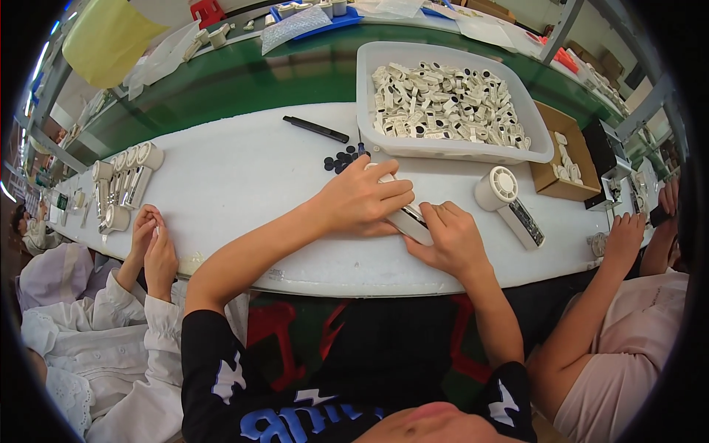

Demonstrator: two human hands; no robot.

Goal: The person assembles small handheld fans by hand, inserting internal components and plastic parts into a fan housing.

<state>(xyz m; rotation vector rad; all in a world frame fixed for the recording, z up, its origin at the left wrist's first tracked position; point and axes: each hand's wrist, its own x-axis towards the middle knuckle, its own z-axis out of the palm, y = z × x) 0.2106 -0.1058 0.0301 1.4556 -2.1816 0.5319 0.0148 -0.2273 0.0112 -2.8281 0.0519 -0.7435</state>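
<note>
Both my hands are closed around a white handheld fan [413, 224] over the white work surface. My left hand [365, 198] wraps its upper end, which the fingers mostly hide. My right hand [452, 240] grips the lower part of the handle, thumb and fingers along its side; a dark strip shows between the hands. To the right lies another white handheld fan [499, 188], its handle opened to show a circuit board. Just beyond my left hand are several small black discs [338, 159] and a thin blue-handled tool [362, 148].
A translucent bin [458, 150] of small white parts stands behind my hands, beside a cardboard box [565, 188] with white pieces. A black utility knife [316, 129] lies left of the bin. Several fans [129, 177] are lined up far left. Co-workers sit on both sides, their hands near the table.
</note>
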